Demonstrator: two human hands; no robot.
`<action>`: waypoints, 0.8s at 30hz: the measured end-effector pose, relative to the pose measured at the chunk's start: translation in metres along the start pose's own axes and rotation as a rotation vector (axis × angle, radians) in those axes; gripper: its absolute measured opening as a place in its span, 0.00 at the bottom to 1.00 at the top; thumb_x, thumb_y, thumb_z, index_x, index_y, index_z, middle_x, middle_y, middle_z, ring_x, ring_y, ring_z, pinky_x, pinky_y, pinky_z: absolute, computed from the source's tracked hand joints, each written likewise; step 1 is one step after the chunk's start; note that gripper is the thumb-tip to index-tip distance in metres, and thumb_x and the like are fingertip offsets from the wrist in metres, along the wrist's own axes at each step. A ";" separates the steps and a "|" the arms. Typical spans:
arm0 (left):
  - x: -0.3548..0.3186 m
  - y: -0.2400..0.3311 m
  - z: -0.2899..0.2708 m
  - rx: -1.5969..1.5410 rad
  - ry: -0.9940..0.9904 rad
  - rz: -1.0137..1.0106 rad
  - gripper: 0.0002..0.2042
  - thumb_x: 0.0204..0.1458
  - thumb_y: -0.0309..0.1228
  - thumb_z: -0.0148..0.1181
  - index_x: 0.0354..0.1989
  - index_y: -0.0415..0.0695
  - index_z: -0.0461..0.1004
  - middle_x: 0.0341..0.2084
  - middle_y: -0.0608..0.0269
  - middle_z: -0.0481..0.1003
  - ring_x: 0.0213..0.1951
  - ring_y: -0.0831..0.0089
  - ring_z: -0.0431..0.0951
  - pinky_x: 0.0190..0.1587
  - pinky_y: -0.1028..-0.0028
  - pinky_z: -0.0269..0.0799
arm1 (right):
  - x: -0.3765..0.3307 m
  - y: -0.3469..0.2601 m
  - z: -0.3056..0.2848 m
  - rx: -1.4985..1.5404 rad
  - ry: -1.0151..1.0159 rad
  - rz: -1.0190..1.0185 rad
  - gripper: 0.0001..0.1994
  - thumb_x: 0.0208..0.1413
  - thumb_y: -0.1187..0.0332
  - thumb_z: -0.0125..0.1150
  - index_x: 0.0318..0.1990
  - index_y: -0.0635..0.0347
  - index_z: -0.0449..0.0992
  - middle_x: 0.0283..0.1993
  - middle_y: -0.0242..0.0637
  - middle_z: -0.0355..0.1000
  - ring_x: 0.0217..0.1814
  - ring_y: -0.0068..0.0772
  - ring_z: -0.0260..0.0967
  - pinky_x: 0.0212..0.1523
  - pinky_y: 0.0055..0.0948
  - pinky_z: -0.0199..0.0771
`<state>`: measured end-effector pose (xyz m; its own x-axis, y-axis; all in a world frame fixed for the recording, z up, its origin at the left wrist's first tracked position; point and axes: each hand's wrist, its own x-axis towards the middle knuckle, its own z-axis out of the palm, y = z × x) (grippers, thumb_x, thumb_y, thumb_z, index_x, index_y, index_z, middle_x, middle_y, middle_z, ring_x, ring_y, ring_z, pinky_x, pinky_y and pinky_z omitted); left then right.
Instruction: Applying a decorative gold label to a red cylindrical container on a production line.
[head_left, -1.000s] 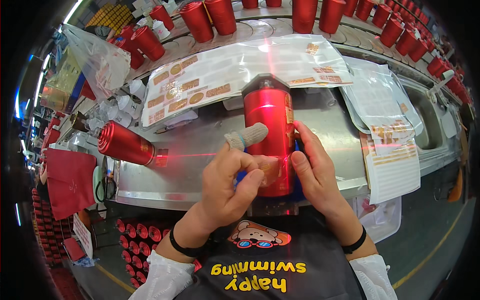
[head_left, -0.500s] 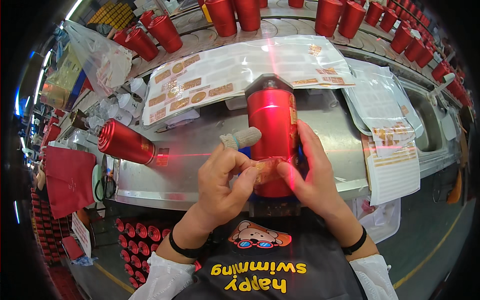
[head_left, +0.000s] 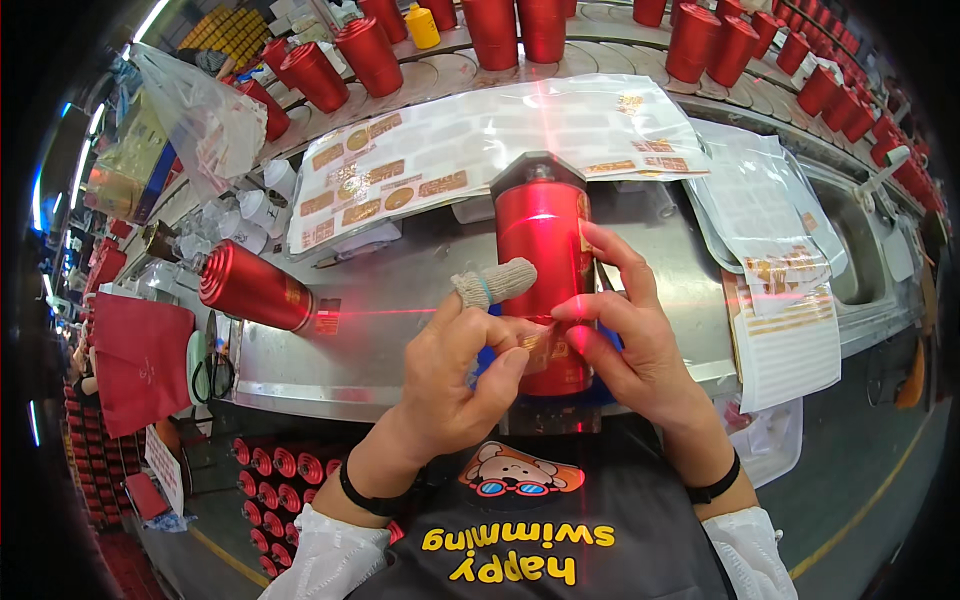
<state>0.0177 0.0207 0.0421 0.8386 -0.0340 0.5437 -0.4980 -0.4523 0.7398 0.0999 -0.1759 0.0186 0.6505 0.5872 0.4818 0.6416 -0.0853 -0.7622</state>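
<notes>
A red metal cylinder lies lengthwise in front of me on the steel bench, its far end toward the conveyor. My left hand, with a knitted cot on its forefinger, pinches a small gold label against the cylinder's near end. My right hand presses fingers on the cylinder's right side and on the same label. A red laser line runs across the bench and up the cylinder.
A second red cylinder lies at the left. Clear sheets of gold labels lie beyond, more label sheets at the right. Several upright red cylinders stand on the curved conveyor behind. A plastic bag hangs far left.
Both hands stayed on the cylinder. The fingers shifted slightly on the label at its near end. The upright cylinders on the conveyor have moved to the right.
</notes>
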 end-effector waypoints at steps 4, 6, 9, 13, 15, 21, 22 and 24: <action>-0.006 -0.002 0.001 -0.004 0.017 -0.060 0.02 0.51 0.22 0.57 0.29 0.37 0.71 0.41 0.38 0.77 0.46 0.53 0.79 0.44 0.66 0.74 | 0.003 0.000 0.001 -0.030 0.022 -0.005 0.06 0.52 0.77 0.62 0.37 0.59 0.76 0.67 0.53 0.56 0.68 0.56 0.53 0.66 0.46 0.55; -0.008 -0.003 0.002 -0.026 0.058 -0.100 0.02 0.51 0.22 0.57 0.29 0.37 0.71 0.39 0.41 0.78 0.42 0.56 0.79 0.42 0.67 0.73 | 0.004 -0.001 0.001 -0.069 0.026 -0.008 0.05 0.52 0.76 0.62 0.36 0.60 0.75 0.65 0.53 0.58 0.66 0.56 0.55 0.64 0.46 0.56; -0.010 -0.001 0.003 -0.022 0.098 -0.160 0.03 0.50 0.23 0.58 0.28 0.37 0.71 0.34 0.46 0.78 0.33 0.61 0.77 0.38 0.68 0.72 | 0.004 -0.001 0.002 -0.079 0.026 -0.011 0.04 0.52 0.76 0.62 0.35 0.60 0.74 0.63 0.53 0.60 0.63 0.55 0.57 0.62 0.45 0.57; -0.011 0.000 0.002 0.019 0.088 -0.216 0.03 0.50 0.23 0.59 0.27 0.38 0.72 0.27 0.54 0.75 0.25 0.67 0.71 0.33 0.70 0.68 | 0.004 -0.003 0.001 -0.073 0.026 0.010 0.04 0.53 0.75 0.62 0.36 0.60 0.73 0.62 0.53 0.60 0.63 0.55 0.57 0.62 0.45 0.57; -0.011 0.001 0.001 0.044 0.084 -0.207 0.03 0.49 0.23 0.59 0.27 0.39 0.72 0.24 0.57 0.74 0.24 0.68 0.70 0.31 0.71 0.67 | 0.004 -0.004 0.001 -0.075 0.026 0.014 0.04 0.54 0.75 0.62 0.36 0.61 0.73 0.62 0.53 0.61 0.63 0.54 0.57 0.62 0.45 0.57; -0.009 0.005 0.003 0.024 0.107 -0.238 0.03 0.49 0.23 0.59 0.27 0.40 0.71 0.20 0.60 0.72 0.23 0.66 0.69 0.32 0.70 0.66 | 0.003 -0.007 -0.001 -0.022 0.032 0.073 0.04 0.56 0.74 0.61 0.37 0.61 0.73 0.62 0.52 0.61 0.63 0.54 0.57 0.62 0.45 0.57; -0.009 0.004 0.002 0.045 0.103 -0.226 0.03 0.49 0.23 0.59 0.26 0.40 0.71 0.20 0.60 0.71 0.23 0.66 0.69 0.32 0.70 0.65 | 0.002 -0.007 -0.001 -0.028 0.039 0.078 0.05 0.57 0.73 0.60 0.39 0.61 0.73 0.61 0.52 0.61 0.63 0.54 0.57 0.62 0.44 0.58; -0.011 0.001 0.002 0.055 0.105 -0.216 0.04 0.49 0.23 0.60 0.26 0.40 0.70 0.20 0.61 0.71 0.24 0.67 0.69 0.31 0.70 0.65 | 0.001 -0.006 0.000 -0.041 0.053 0.089 0.06 0.58 0.72 0.59 0.42 0.62 0.74 0.61 0.51 0.61 0.63 0.54 0.58 0.63 0.43 0.58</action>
<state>0.0084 0.0188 0.0358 0.8952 0.1607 0.4158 -0.2945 -0.4870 0.8223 0.0971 -0.1748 0.0237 0.7255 0.5325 0.4359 0.5955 -0.1684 -0.7855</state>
